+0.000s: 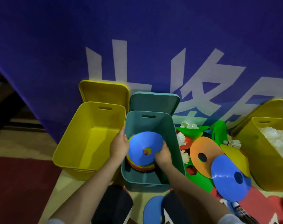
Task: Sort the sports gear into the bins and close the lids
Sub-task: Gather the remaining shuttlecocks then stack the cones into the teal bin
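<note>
Both hands are down in the teal bin (pixel 153 180): left hand (pixel 119 145) and right hand (pixel 163 155) each curl round the rim of the blue cone (pixel 144 147) atop the stack. Looks light, floppy plastic, so edge grips are probably best.

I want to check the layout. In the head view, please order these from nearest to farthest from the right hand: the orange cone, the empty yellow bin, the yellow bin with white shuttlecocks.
From the right hand:
1. Orange cone, just right of the hand.
2. Empty yellow bin, left, beyond the teal bin.
3. Yellow bin with shuttlecocks, far right.
</note>
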Tool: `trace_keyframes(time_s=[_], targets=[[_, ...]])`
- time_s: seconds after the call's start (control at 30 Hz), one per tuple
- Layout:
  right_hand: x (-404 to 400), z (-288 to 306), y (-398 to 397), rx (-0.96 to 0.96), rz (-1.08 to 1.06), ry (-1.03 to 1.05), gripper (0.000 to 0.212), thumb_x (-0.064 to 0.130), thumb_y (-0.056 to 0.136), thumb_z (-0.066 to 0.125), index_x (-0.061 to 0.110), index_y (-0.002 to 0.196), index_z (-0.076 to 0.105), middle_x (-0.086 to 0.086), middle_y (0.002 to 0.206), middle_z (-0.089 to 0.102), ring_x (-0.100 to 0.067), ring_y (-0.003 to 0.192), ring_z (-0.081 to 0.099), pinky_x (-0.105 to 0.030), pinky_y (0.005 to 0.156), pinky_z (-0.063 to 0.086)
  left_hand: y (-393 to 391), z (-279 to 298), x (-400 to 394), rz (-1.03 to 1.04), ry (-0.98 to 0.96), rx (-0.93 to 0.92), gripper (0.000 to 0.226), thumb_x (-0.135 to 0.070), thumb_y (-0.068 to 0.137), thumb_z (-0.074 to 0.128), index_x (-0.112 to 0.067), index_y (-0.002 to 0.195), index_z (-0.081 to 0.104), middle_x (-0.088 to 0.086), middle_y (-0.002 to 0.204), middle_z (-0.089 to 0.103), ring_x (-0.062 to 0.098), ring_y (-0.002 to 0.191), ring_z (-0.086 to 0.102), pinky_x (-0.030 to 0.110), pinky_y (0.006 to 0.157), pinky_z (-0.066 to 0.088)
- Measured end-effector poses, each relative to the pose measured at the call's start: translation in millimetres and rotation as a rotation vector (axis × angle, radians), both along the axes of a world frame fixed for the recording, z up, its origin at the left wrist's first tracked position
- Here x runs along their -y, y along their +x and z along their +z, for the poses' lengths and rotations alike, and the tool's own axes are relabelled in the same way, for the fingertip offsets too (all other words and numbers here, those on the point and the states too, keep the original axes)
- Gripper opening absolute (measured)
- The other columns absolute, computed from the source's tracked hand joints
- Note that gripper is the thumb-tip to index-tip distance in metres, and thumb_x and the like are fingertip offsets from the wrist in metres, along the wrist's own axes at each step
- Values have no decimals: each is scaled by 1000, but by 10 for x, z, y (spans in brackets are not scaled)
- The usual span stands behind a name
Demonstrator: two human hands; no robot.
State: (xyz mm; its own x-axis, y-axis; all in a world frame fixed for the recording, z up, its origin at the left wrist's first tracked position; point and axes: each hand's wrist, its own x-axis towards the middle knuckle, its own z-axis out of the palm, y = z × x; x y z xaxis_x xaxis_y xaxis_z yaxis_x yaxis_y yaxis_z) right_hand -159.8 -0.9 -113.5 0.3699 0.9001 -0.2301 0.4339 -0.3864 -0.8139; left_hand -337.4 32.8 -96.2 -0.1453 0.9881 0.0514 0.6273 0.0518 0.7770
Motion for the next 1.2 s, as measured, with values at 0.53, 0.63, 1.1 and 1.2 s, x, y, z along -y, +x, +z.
trace_keyframes(time_s=[0.53,0.63,1.1,1.2], targets=[[277,891,1116,-52,-129,486,29,3,93,49,13,119,59,2,115,58,-3,100,55,-3,76,39,1144,622,303,-263,300,20,38,-9,94,48,-12,131,53,6,134,48,21,124,47,28,104,35],[382,788,1786,88,-303,394,31,6,91,49,9,120,59,-8,116,60,-20,108,55,-26,87,41,1729,745,331,-361,219,28,39,-13,96,43,-17,134,50,2,135,47,19,119,49,31,95,41],[944,-98,2655,703,62,-439,89,64,86,49,14,150,11,-15,152,14,-36,134,31,-39,99,43,3059,-74,135,-375,-345,-259,58,-19,93,46,-21,147,25,11,139,46,29,115,55,43,93,50],[932,-130,2613,714,92,-448,93,66,85,49,15,151,8,-20,154,10,-38,137,25,-42,106,35,3070,-135,118,-365,-337,-251,54,-15,90,47,-18,142,34,9,131,54,29,112,56,39,88,49]])
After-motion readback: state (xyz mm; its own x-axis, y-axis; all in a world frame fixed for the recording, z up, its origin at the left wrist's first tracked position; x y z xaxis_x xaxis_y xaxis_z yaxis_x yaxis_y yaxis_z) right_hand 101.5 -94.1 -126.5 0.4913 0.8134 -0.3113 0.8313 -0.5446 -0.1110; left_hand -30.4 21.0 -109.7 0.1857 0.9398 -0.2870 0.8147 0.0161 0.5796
